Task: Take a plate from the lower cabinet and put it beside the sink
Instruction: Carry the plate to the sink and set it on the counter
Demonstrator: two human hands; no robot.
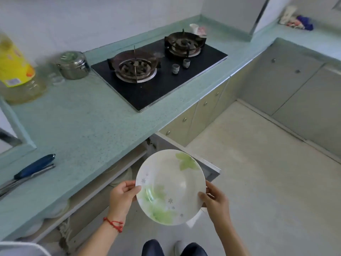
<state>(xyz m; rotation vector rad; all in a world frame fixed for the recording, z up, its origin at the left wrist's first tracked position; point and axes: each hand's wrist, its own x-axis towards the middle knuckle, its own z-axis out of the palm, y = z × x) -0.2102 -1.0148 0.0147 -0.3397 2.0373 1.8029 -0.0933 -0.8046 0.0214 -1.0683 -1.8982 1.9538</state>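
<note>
You hold a plate in both hands, out in front of the open cabinet.

On the far left a yellow bottle [13, 65] and a shiny pot [72, 65] stand on the green counter [83, 122], with the stove [158, 71] further along. Your left hand [122, 196] pinches the left rim of the plate [170, 187], thumb on top. Your right hand [215, 201] pinches the right rim the same way. The plate is white with green leaves, held up over the floor, just past the cabinet door [193, 154].
</note>
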